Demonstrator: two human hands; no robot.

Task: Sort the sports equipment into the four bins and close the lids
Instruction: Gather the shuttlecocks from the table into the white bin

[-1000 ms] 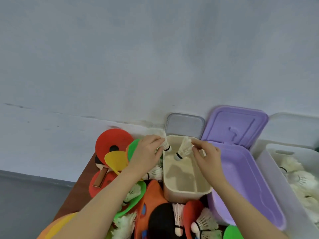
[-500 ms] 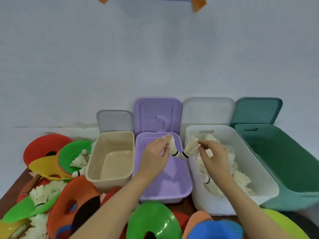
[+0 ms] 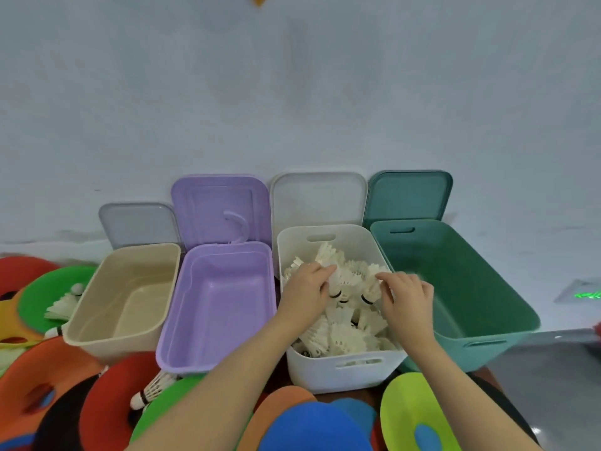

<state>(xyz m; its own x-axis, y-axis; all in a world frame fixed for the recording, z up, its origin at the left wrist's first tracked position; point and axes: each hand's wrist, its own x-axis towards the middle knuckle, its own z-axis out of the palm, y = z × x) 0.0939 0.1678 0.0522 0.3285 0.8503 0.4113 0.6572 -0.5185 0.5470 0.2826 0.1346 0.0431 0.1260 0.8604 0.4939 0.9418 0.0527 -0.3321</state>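
Four open bins stand in a row against the wall: beige (image 3: 97, 333), purple (image 3: 182, 349), white (image 3: 338, 375) and green (image 3: 481, 330), each with its lid tilted up behind it. The white bin holds several white shuttlecocks (image 3: 338, 336). Both hands are over it. My left hand (image 3: 304, 296) pinches a shuttlecock (image 3: 336, 279) with its cork pointing down. My right hand (image 3: 408, 299) pinches another shuttlecock (image 3: 372, 286) just above the pile. The beige, purple and green bins look bare inside.
Flat coloured discs in red, orange, green, blue and yellow (image 3: 413, 415) crowd the table in front of and left of the bins. Loose shuttlecocks lie on a green disc (image 3: 61, 307) and before the purple bin (image 3: 153, 388). A grey surface (image 3: 553, 388) sits at the right.
Both hands carried their shuttlecocks rightward, from over the beige bin, past the purple one, down into the white bin. The view swung right with them.
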